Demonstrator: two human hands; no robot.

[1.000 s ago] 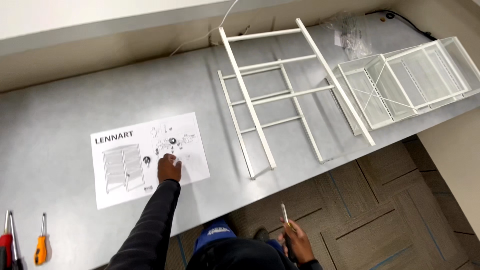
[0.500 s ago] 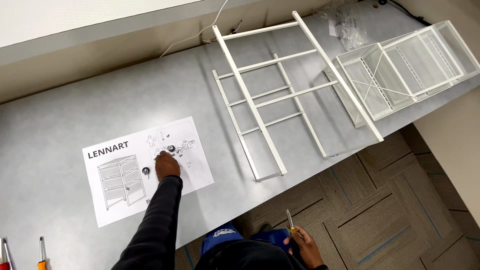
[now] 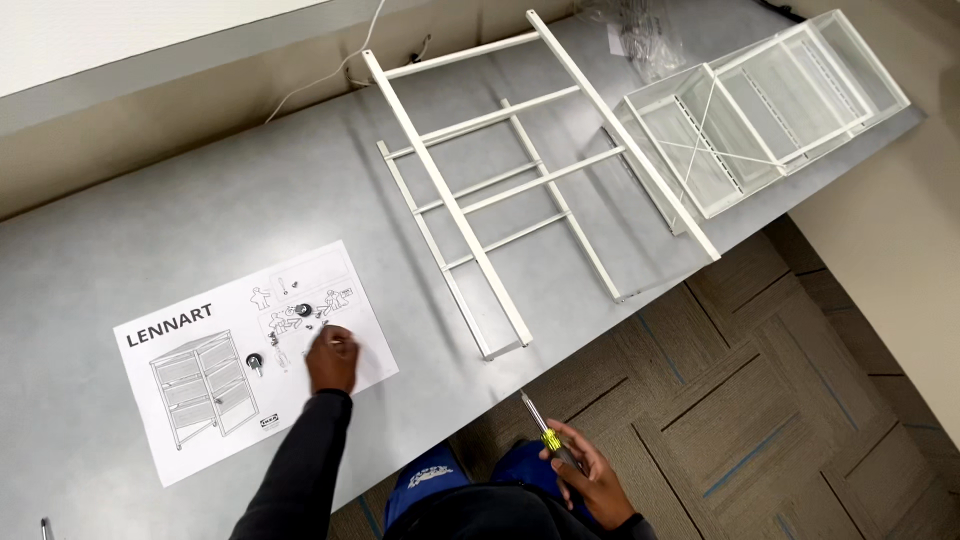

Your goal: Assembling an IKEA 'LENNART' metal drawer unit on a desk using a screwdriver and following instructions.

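- Screwdriver [image 3: 545, 432] sits clamped in our right grip [image 3: 590, 480], shaft pointing up toward the surface [image 3: 150, 230].
- Our left grip [image 3: 332, 358], fingers curled, touches small screws [image 3: 312, 325] on the instruction sheet [image 3: 200, 400].

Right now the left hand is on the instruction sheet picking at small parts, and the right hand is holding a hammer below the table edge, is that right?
Not quite. The head view shows the right hand holding a screwdriver with a yellow handle, not a hammer. The rest stands: the left hand is on the instruction sheet at the small parts.
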